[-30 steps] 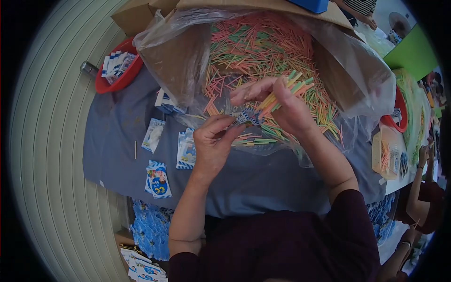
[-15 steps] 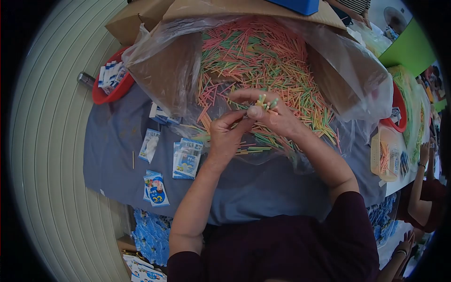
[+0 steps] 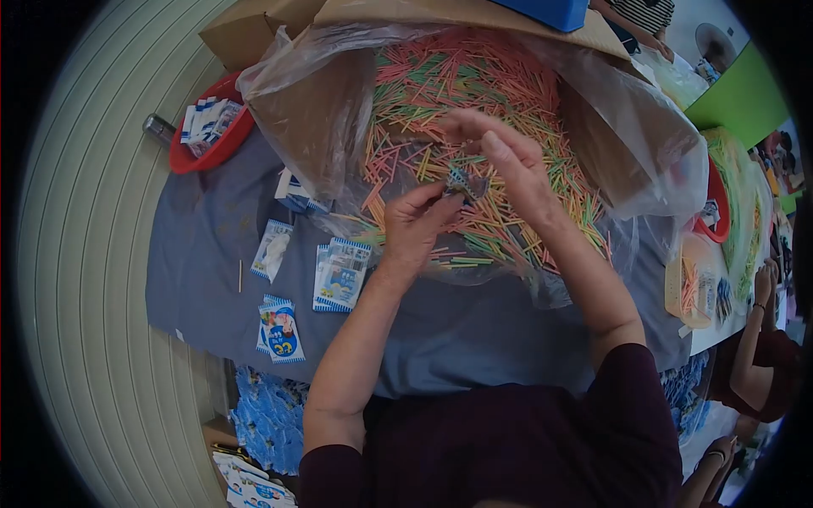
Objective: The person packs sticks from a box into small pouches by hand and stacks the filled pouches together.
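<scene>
My left hand (image 3: 419,222) pinches a small blue-striped packet (image 3: 459,184) over the front of the lined box. What the packet holds is hard to make out. Above and to the right of it, my right hand (image 3: 512,161) is raised with fingers stretched out and nothing visible in it. Beneath both hands lies a heap of thin candy-coloured sticks (image 3: 474,93), pink, green, yellow and orange. Several flat blue-and-white packets (image 3: 343,275) rest on the grey cloth beside my left forearm, and two more packets (image 3: 281,332) lie further left.
Clear plastic (image 3: 631,152) lines the cardboard box (image 3: 461,13). A red basket (image 3: 246,127) of packets stands at the left, another red basket (image 3: 720,199) at the right. A tray (image 3: 690,292) holds pink sticks. Another person's arm (image 3: 749,364) shows at the right edge.
My right hand has let go of the bunch of sticks it held, opened, and moved up and right, away from my left hand. The packet in my left hand now shows plainly. The view has shifted slightly.
</scene>
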The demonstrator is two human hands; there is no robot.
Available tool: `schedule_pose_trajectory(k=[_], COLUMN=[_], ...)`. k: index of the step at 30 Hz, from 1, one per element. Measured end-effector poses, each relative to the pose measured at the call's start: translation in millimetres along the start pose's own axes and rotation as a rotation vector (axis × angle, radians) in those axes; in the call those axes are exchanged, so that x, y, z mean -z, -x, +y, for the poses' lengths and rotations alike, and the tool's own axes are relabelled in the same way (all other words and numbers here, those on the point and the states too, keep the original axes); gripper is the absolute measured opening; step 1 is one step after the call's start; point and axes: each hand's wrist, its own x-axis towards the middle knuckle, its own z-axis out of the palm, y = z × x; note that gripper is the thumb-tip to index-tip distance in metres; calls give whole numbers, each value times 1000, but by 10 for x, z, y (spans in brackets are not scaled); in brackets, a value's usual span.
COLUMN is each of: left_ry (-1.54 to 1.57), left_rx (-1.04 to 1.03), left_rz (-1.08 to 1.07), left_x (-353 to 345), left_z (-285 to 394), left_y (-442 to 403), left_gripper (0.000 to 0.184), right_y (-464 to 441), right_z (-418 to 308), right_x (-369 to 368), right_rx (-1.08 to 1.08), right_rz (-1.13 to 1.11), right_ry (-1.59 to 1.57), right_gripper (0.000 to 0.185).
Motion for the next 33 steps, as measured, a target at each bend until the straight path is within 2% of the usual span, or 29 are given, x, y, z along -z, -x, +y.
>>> schedule_pose_trajectory(k=[1,4,5,7,8,10,11,13,17,19,20,21,23,24,25,26,27,28,29,31,33], left_ry=[-21,-1,0,-40,-36,-35,-34,124,86,-298,-339,-379,-520,-518,-516,-517,-979,-1444,-1448,-1923,-1862], left_rx=[4,-57,-60,-90,-92,-78,-74,61,73,87,20,-47,-53,-25,5,8,78,151,151,-235,-302], left_rz=[5,34,32,-24,-18,-8,-7,16,-73,-109,-29,55,258,356,456,460,518,558,556,698,661], left_x=[47,105,127,173,196,200,206,182,190,201,242,309,663,859,1036,1218,1346,1424,1445,1240,1045], left_z=[23,75,82,90,87,128,162,309,421,480,481,490,632,713,789,810,822,812,757,669,738], left_y=[49,124,134,163,191,264,309,428,706,951,1095,1262,1606,1746,1858,1926,1952,1989,2032,1978,1853], left_gripper=[24,24,24,23,23,23,23,23,21,19,18,17,17,18,18,18,23,27,27,32,34], right_y=[-11,17,14,-11,-10,24,43,67,215,260,250,234,198,217,268,339,394,426,451,475,493], right_z=[5,-123,-147,-174,-186,-207,-236,-296,-157,-129,-227,-180,51,185,212,214,228,267,311,407,503], right_x=[20,11,7,8,1,-6,-4,-10,-143,-203,-173,-94,208,356,306,211,124,53,-11,-17,48], right_rx=[-3,51,53,276,276,103,99,-83,-42,-23,-218,-217,-118,-202,-204,-196,-188,-190,-194,-206,-220], right_rz=[-6,-274,-274,-437,-444,-465,-465,-507,-497,-572,-504,-505,-206,-324,-329,-414,-501,-503,-488,-459,-468], right_ry=[-5,184,187,445,444,453,451,284,232,397,504,505,1085,1227,1225,1362,1497,1492,1491,1497,1468], right_gripper=[44,27,27,28,28,22,22,21,22,24,34,34,46,63,63,68,73,73,70,66,49])
